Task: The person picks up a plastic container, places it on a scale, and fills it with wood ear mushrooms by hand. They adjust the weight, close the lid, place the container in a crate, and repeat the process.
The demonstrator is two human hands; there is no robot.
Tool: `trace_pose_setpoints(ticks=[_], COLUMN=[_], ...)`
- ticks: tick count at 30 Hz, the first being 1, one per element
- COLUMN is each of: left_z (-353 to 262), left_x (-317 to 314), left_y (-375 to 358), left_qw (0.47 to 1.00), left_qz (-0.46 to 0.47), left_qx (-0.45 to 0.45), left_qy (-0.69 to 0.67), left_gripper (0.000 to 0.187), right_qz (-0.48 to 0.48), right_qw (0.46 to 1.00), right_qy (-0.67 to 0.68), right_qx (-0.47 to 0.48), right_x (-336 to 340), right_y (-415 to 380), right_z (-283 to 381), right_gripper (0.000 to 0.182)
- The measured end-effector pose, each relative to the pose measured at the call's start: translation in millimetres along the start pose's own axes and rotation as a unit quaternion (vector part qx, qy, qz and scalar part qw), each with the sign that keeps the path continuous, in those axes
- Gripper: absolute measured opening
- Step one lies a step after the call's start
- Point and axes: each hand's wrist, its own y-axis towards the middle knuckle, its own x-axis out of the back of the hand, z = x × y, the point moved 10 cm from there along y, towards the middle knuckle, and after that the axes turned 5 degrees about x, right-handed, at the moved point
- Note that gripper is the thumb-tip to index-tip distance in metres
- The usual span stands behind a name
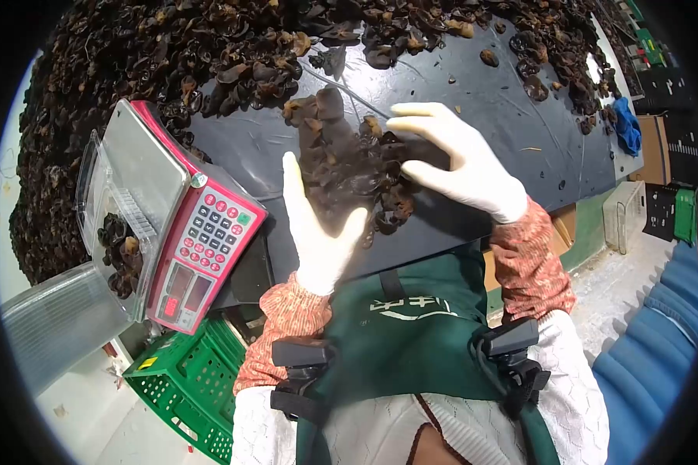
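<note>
A small pile of dark wood ear mushrooms [353, 170] lies on the black tabletop [473, 89] in front of me. At its near left side is my left hand [318, 244], in a white glove, thumb and fingers apart. My right hand [461, 167], gloved too, hovers at the pile's right side with its fingers spread and curved toward it. Neither hand grips anything that I can see. To the left stands a pink and silver scale [209, 232]. On its plate, a clear plastic tray [105, 198] with an open lid holds some wood ears [120, 256].
A large heap of wood ears [108, 70] covers the table's far and left parts. Nested clear plastic trays [62, 325] lie at the lower left, above a green crate [194, 387]. On the right are a blue cloth [627, 128] and a white basket [624, 217].
</note>
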Motion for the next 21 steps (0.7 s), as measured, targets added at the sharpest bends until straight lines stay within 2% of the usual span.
trace_pose_setpoints(ticks=[1, 3, 4, 5, 6, 8, 9, 10, 12, 13, 14, 16, 17, 18, 19, 21], left_z=[-3.6, -8.1, -11.0, -5.6, -8.1, -10.9, -7.1, -6.9, -5.8, -6.0, -4.2, -3.4, -3.0, -8.7, -9.9, -13.8], left_x=[4.2, 3.5, 3.0, 1.0, -1.4, -8.2, -11.5, -10.6, -10.2, -11.4, -12.2, -21.2, -27.5, -29.7, -31.1, -28.5], left_y=[-1.1, -9.4, -14.5, -17.9, -22.0, -28.8, -27.1, -23.1, -13.1, -6.6, 1.2, 14.2, 14.7, 15.6, 15.2, 12.6], left_qw=[0.987, 0.977, 0.970, 0.967, 0.955, 0.923, 0.915, 0.917, 0.922, 0.924, 0.922, 0.926, 0.909, 0.912, 0.911, 0.909], left_qz=[-0.003, 0.014, 0.024, 0.057, 0.065, 0.078, 0.085, 0.075, 0.052, 0.014, 0.031, 0.070, 0.083, 0.118, 0.141, 0.169], left_qx=[-0.055, -0.085, -0.099, -0.077, -0.094, -0.127, -0.127, -0.119, -0.102, -0.122, -0.111, -0.098, -0.145, -0.142, -0.137, -0.136], left_qy=[0.149, 0.196, 0.221, 0.235, 0.275, 0.354, 0.374, 0.374, 0.371, 0.364, 0.369, 0.357, 0.381, 0.366, 0.362, 0.357], left_gripper=[0.116, 0.123, 0.126, 0.139, 0.142, 0.146, 0.147, 0.147, 0.147, 0.147, 0.147, 0.142, 0.137, 0.133, 0.133, 0.129], right_qz=[-0.008, -0.022, -0.021, -0.010, 0.002, 0.007, 0.062, 0.081, 0.200, 0.245, 0.298, 0.291, 0.289, 0.288, 0.312, 0.324], right_qw=[0.999, 0.988, 0.991, 0.992, 0.993, 0.987, 0.980, 0.963, 0.953, 0.941, 0.936, 0.939, 0.938, 0.934, 0.925, 0.920], right_qy=[0.050, 0.154, 0.129, 0.114, 0.099, -0.013, -0.083, -0.118, 0.007, 0.018, 0.032, -0.002, -0.047, -0.089, -0.120, -0.150], right_qx=[0.001, 0.000, 0.032, 0.051, 0.071, 0.159, 0.169, 0.228, 0.228, 0.234, 0.187, 0.181, 0.185, 0.189, 0.178, 0.162], right_x=[-9.1, -28.2, -34.3, -48.3, -65.0, -96.2, -113.8, -119.3, -123.4, -114.1, -110.9, -90.7, -84.0, -78.4, -76.1, -71.2], right_y=[10.2, 33.6, 48.5, 61.3, 71.0, 78.5, 80.1, 76.1, 66.3, 56.7, 48.4, 28.9, 18.9, 10.0, 2.5, -4.2], right_z=[-1.5, -21.1, -24.4, -29.1, -32.6, -24.8, -19.5, -6.9, -2.0, 11.8, 14.1, 19.2, 17.1, 14.9, 11.8, 12.3], right_gripper=[0.029, 0.028, 0.028, 0.029, 0.031, 0.039, 0.048, 0.046, 0.044, 0.039, 0.050, 0.074, 0.086, 0.100, 0.107, 0.106])
